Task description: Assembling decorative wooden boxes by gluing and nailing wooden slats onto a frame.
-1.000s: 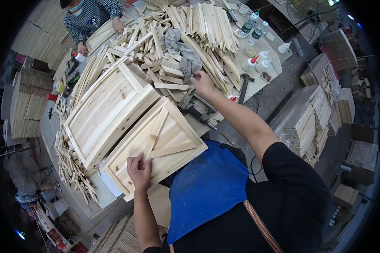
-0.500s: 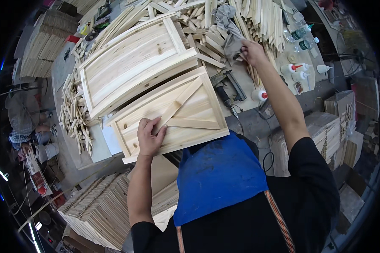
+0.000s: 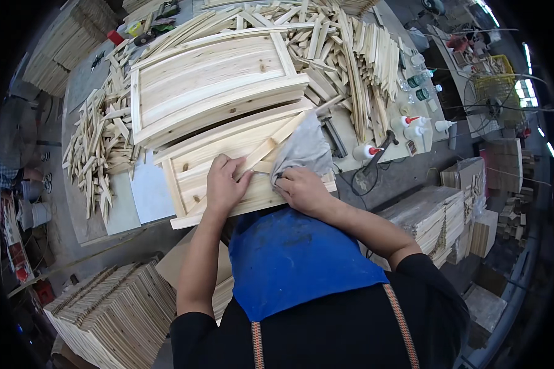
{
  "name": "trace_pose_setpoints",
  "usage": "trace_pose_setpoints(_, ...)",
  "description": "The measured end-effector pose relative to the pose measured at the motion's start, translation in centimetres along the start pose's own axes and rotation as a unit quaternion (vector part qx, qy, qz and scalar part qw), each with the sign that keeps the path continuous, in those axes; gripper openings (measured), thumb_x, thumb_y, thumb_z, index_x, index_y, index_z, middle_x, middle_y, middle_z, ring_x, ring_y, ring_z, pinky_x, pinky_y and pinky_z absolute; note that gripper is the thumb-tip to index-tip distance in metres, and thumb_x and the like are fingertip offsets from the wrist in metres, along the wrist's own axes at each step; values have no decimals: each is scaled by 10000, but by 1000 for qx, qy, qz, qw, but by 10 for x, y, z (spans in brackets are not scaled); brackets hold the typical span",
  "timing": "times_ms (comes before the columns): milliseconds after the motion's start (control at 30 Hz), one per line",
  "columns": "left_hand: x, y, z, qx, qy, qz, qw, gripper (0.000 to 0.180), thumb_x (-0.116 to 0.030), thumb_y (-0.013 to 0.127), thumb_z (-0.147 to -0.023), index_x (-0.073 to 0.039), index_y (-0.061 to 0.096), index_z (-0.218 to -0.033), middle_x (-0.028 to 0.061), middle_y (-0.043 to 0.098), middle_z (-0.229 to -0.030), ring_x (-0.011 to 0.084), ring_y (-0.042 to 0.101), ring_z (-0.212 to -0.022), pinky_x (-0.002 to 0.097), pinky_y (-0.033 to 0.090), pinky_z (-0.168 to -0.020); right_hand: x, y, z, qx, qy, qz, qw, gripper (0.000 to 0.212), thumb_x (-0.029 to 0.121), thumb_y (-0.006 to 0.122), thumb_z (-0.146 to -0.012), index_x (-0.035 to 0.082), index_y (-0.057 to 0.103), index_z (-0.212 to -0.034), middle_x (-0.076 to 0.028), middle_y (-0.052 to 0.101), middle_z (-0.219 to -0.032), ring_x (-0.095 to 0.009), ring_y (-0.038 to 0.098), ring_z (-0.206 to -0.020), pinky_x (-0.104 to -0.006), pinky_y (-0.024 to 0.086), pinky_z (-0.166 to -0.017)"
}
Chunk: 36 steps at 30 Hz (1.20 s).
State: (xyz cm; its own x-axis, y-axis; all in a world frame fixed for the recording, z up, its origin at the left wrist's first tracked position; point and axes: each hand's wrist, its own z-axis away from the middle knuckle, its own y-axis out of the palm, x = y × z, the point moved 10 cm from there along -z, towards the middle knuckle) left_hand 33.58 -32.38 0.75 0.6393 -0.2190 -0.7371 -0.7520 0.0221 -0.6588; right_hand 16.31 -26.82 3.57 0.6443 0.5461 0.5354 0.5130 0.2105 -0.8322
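Note:
Right in front of me, at the table's near edge, lies a framed wooden panel (image 3: 194,166) with diagonal strips across its face. My left hand (image 3: 225,186) rests on it, thumb and fingers apart, beside the long diagonal strip (image 3: 271,144). A crumpled grey cloth (image 3: 306,147) is gripped in my right hand (image 3: 303,190) and drapes over the panel's right part, hiding the strips there. A small dark thing shows at the right fingertips; I cannot make out what it is. Behind, a second framed panel (image 3: 209,77) lies raised on the table.
Loose wood strips (image 3: 98,144) heap at the left, with more strips (image 3: 375,58) at the back right. Glue bottles (image 3: 366,152) and a hammer (image 3: 385,146) lie at the right. Stacked boards (image 3: 114,313) stand below left, others (image 3: 428,218) at right.
My right hand has brought the grey cloth from the strip pile at the back right down onto the near panel. The left hand stays on the panel.

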Motion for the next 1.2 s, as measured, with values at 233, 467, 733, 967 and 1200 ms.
trace_pose_setpoints(233, 3, 2, 2, 1, 22, 11, 1000, 340, -172, 848, -777, -15, 750, -1062, 142, 596, -915, 338, 605, -901, 424, 515, -820, 12, 39, -16, 22, -21, 38, 999, 245, 95, 612, -861, 7, 649, -1087, -145, 577, -992, -315, 608, -956, -421, 528, -850)
trace_pose_setpoints(467, 2, 0, 1, 7, 58, 15, 998, 323, -148, 826, -813, 11, 742, -1081, 149, 589, -921, 340, 603, -896, 418, 515, -816, 18, 34, -22, 40, 13, 78, 996, 325, 51, 618, -823, -14, 642, -1141, -166, 569, -1007, -339, 597, -971, -452, 519, -834)
trace_pose_setpoints(733, -1, 2, 0, 12, 70, 24, 997, 327, -103, 787, -812, 28, 734, -1107, 157, 586, -942, 339, 599, -922, 422, 512, -831, 15, 29, -4, 65, 50, 124, 989, 184, 58, 572, -861, -10, 618, -1025, -163, 572, -993, -337, 606, -972, -440, 533, -862)
trace_pose_setpoints(967, 0, 1, 1, 26, 98, 59, 993, 395, -47, 663, -770, 43, 719, -1150, 172, 585, -950, 351, 593, -932, 428, 513, -836, 21, 52, -35, -24, 29, 10, 999, 242, 25, 595, -852, -6, 631, -1089, -157, 577, -1011, -356, 597, -974, -446, 521, -848)
trace_pose_setpoints(1200, 0, -1, 1, 23, 94, 46, 994, 447, -79, 657, -736, 43, 716, -1162, 175, 595, -963, 359, 594, -943, 434, 517, -839, 25, 28, -26, 11, 37, 92, 995, 196, 63, 612, -843, 6, 633, -1029, -155, 584, -1018, -348, 605, -968, -438, 527, -854)
